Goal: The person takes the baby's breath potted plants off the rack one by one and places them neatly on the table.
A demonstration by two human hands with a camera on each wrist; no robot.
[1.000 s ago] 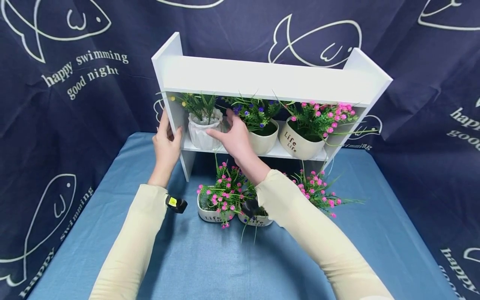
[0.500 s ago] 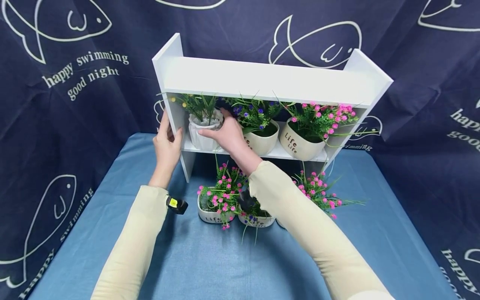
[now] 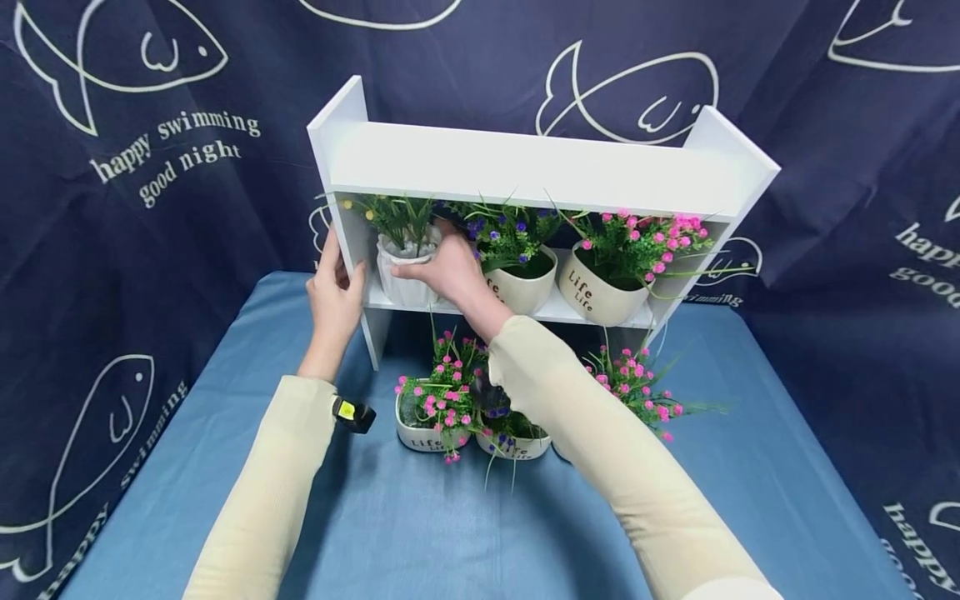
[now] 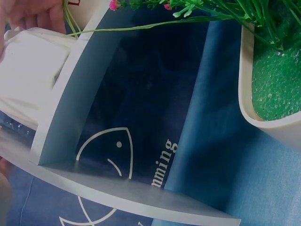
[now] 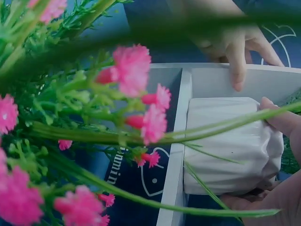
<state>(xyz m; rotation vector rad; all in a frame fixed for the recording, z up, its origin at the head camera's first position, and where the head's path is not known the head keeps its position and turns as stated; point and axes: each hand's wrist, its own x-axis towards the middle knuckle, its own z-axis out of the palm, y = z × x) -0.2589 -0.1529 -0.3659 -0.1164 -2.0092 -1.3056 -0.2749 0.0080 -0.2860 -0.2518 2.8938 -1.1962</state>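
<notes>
- The right hand pinches the white flowerpot, which stands in the left end of the white shelf.
- The left hand grips the shelf's side.
- Maybe the pot is being put straight; next needs a gentle let-go.

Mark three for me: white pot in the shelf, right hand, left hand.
White pot (image 5: 235, 147): right wrist view, on the middle of its side wall.
Right hand (image 3: 454, 271): head view, on the back of the hand.
Left hand (image 3: 334, 302): head view, on the back of the hand.
</notes>
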